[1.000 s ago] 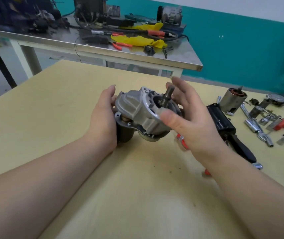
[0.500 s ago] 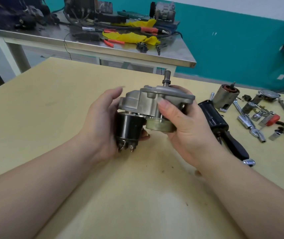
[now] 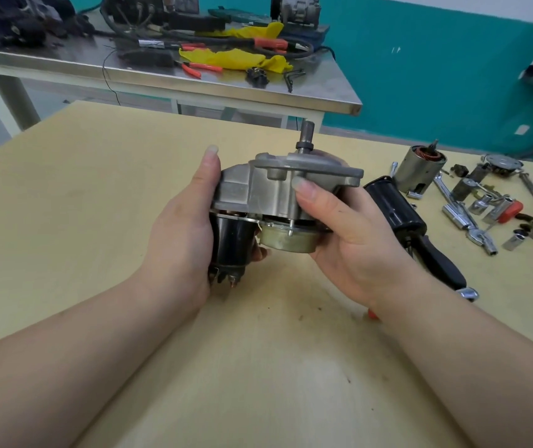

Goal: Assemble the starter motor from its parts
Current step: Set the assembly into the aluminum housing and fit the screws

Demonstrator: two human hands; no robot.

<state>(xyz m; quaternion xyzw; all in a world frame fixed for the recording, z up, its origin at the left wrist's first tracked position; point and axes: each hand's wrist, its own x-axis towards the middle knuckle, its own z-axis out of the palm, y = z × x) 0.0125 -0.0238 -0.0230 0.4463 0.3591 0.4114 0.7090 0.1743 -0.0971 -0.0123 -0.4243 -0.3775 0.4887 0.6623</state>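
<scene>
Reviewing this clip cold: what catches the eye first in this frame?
The half-built starter motor at centre, held above the wooden table by the left hand and right hand, its shaft pointing up. Next, loose parts and sockets scattered at the right edge.

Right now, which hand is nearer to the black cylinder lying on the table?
Right. The right hand is just beside the black cylinder; the left hand is farther, beyond the motor.

Yellow rag [image 3: 236, 56] and red pliers [image 3: 199, 67] on steel bench [image 3: 194, 88]
</scene>
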